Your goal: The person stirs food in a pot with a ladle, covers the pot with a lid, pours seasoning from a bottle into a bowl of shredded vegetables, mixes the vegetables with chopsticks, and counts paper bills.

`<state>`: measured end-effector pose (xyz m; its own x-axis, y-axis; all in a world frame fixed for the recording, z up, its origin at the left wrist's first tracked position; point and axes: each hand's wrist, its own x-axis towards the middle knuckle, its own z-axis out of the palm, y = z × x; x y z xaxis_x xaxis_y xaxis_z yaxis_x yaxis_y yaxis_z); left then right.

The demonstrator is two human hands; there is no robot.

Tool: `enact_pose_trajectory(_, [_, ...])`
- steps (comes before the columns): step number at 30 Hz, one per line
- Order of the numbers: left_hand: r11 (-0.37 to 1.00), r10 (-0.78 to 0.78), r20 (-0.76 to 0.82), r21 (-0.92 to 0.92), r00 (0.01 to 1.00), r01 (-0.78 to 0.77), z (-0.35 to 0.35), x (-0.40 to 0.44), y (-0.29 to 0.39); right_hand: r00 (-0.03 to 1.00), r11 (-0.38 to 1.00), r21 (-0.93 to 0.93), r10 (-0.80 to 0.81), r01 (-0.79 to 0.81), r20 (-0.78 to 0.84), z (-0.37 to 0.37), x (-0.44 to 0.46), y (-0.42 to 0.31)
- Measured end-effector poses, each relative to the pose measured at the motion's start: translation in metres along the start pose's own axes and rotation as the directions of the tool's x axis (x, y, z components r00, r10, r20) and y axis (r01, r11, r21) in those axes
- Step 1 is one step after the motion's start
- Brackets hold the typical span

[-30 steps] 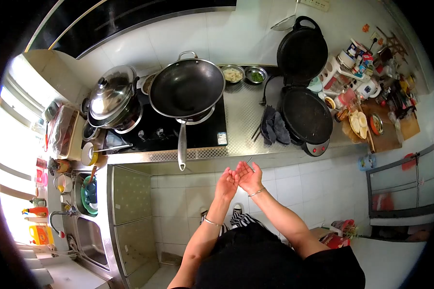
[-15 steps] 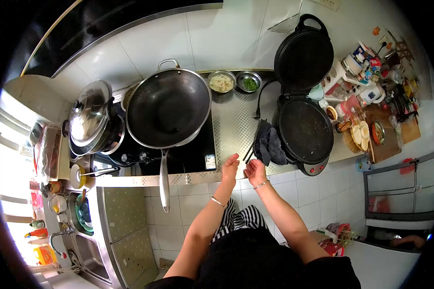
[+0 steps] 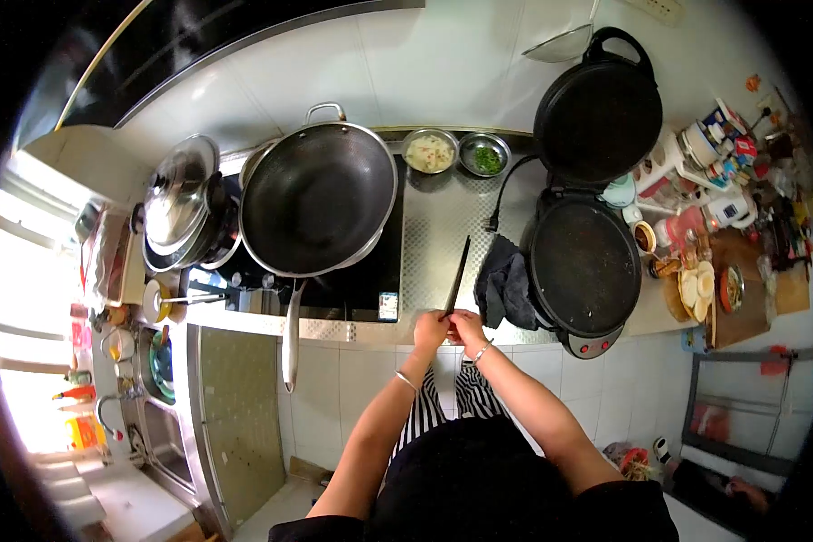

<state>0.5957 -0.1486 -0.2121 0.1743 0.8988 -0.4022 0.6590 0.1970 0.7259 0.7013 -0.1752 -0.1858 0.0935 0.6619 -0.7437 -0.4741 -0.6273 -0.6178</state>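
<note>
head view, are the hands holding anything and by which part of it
Dark chopsticks, held by their near end, where the left hand and right hand meet; how each hand grips cannot be told.

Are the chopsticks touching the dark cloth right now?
Apart: the head view shows bare metal counter between the chopsticks and the dark cloth.

Overexposed window [image 3: 27,312], black curved corners
</note>
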Motion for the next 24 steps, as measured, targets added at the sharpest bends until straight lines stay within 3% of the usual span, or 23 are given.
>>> enact_pose_trajectory(4, [1.000, -0.004, -0.125, -0.022, 0.992, 0.002, -0.001, -0.026, -0.001, 0.984, 0.985, -0.126, -0.097, 0.116, 0.147, -0.006, -0.008, 0.012])
enact_pose_trajectory(5, [0.933, -0.140, -0.046, -0.340, 0.989, 0.117, 0.000, -0.034, -0.002, 0.981, 0.977, -0.147, -0.134, 0.155, 0.143, -0.010, -0.009, 0.013])
enact_pose_trajectory(6, [0.756, -0.238, 0.067, -0.613, 0.969, 0.228, -0.002, -0.044, 0.002, 0.975, 0.967, -0.168, -0.171, 0.194, 0.139, -0.015, -0.008, 0.015])
enact_pose_trajectory(8, [0.665, -0.300, 0.125, -0.683, 0.946, 0.301, -0.013, -0.064, 0.020, 0.840, 0.759, -0.360, -0.498, 0.543, 0.217, -0.033, 0.019, 0.034])
enact_pose_trajectory(10, [0.434, -0.278, 0.195, -0.848, 0.940, 0.305, -0.014, -0.078, 0.033, 0.728, 0.638, -0.350, -0.611, 0.686, 0.313, -0.023, -0.011, 0.005])
enact_pose_trajectory(12, [0.361, -0.266, 0.208, -0.884, 0.941, 0.297, -0.018, -0.094, 0.051, 0.683, 0.603, -0.321, -0.642, 0.731, 0.349, -0.016, -0.020, -0.010])
enact_pose_trajectory(14, [0.168, -0.234, 0.263, -0.937, 0.936, 0.306, -0.024, -0.106, 0.064, 0.635, 0.570, -0.280, -0.682, 0.772, 0.363, -0.008, -0.032, -0.030])
enact_pose_trajectory(17, [0.196, -0.147, 0.284, -0.930, 0.947, 0.310, -0.036, -0.118, 0.068, 0.361, 0.117, -0.434, -0.762, 0.893, 0.538, -0.003, -0.044, -0.052])
enact_pose_trajectory(20, [0.260, -0.073, 0.318, -0.909, 0.945, 0.326, -0.050, -0.127, 0.088, 0.299, 0.054, -0.466, -0.830, 0.883, 0.471, 0.007, -0.062, -0.060])
enact_pose_trajectory(22, [0.559, -0.096, 0.332, -0.762, 0.939, 0.326, -0.059, -0.129, 0.099, 0.300, 0.083, -0.507, -0.882, 0.858, 0.363, 0.007, -0.066, -0.055])
enact_pose_trajectory(24, [0.575, -0.089, 0.185, -0.793, 0.979, 0.202, -0.055, -0.114, 0.087, 0.189, 0.079, -0.431, -0.957, 0.899, 0.220, 0.000, -0.065, -0.053])
